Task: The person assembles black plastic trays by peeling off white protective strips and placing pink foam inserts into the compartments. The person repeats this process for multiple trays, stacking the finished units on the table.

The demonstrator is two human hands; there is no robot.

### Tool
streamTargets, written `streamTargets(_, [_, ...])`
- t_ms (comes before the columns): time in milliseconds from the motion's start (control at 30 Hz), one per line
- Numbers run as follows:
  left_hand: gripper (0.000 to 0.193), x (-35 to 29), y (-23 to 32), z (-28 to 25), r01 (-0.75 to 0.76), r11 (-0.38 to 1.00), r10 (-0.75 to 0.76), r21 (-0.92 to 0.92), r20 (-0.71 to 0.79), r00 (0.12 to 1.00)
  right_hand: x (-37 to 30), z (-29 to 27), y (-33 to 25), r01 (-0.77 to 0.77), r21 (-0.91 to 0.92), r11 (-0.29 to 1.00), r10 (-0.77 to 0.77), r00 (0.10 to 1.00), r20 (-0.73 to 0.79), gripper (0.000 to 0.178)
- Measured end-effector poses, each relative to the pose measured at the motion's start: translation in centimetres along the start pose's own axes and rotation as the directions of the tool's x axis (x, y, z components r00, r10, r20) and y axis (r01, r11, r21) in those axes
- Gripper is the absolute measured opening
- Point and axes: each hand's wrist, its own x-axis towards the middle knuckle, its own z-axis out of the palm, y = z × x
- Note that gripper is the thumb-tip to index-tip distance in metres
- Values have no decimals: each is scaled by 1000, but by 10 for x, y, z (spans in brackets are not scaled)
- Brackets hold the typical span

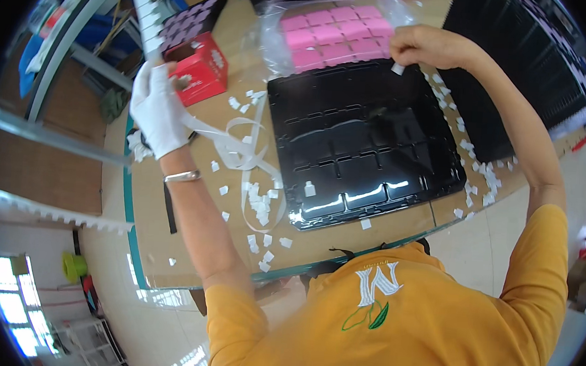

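Note:
My left hand (157,109), in a white glove, is closed around the lower end of a long white strip (142,6) with tabs along its edge. Below the glove trails a loose, curled translucent ribbon (231,145). My right hand (430,48) is bare and pinches a small white tab (397,69) at the far right corner of a shiny black plastic tray (371,141). The tray lies on the table, with moulded ridges across it. One white piece (309,189) rests on its near left part.
Pink foam blocks (337,33) in clear plastic lie beyond the tray. A red box (202,71) stands near my left hand, a black tray with pink pieces (192,23) behind it. Stacked black trays (510,82) rise at right. White scraps (259,204) litter the brown table (187,243).

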Motion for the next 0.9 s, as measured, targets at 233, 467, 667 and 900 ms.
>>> streamTargets(233, [33,-3,3,14,-3,999,6,42,-70,998,-6,58,93,27,-341,940,-50,997,-60,7])
streamTargets(467, [33,-5,-5,17,-27,1000,27,6,-28,999,17,95,120,-94,-233,968,69,991,-113,16])
streamTargets(667, [30,-15,8,16,42,999,-43,-15,-71,997,19,98,107,-196,-112,974,156,942,-299,22])
streamTargets(900, [24,-15,5,27,129,979,-126,-158,26,992,54,74,62,-109,-32,994,72,823,-563,16])
